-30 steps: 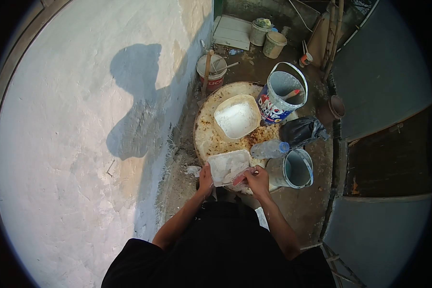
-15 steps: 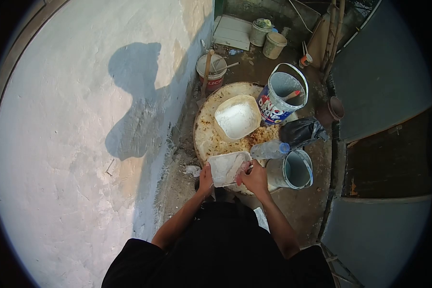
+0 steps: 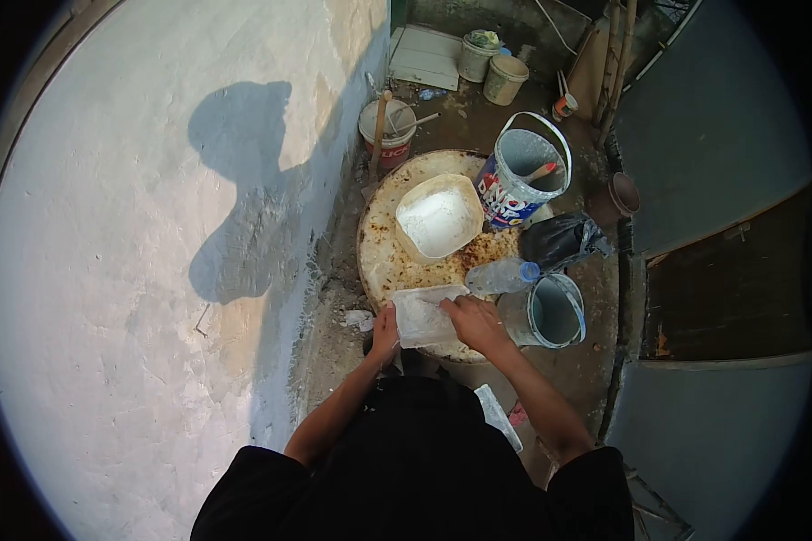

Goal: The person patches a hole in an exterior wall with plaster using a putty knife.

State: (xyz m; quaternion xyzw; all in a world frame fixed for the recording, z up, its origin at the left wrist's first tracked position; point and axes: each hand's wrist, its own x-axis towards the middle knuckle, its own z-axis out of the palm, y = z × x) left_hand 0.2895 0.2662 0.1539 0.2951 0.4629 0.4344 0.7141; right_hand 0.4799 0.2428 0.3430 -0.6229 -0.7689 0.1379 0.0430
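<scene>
A shallow white rectangular plastic tub [image 3: 421, 332], its inside smeared with white residue, is held low in front of my body. My left hand [image 3: 385, 335] is closed on the tub's left edge, with the thumb along the rim. My right hand [image 3: 478, 323] reaches over the right side, its fingers bent together and tips inside the tub; anything between them is hidden. Just beyond, on a round stained tabletop [image 3: 379, 261], sits a cream basin [image 3: 469, 203] holding white powder or paste [image 3: 438, 224]. A clear plastic bottle [image 3: 496, 277] with a blue cap lies beside my right hand.
A printed paint bucket [image 3: 510, 194] holds a red-tipped handle. A black plastic bag [image 3: 555, 248] and a grey bucket [image 3: 550, 316] stand to the right. Another bucket [image 3: 383, 149] with tools is near the plastered wall [image 3: 126, 270]. More pails [image 3: 505, 81] stand behind.
My right hand has shifted from the tub's right edge to over its inside, fingertips now in the tub. My left hand keeps hold. The view has shifted slightly.
</scene>
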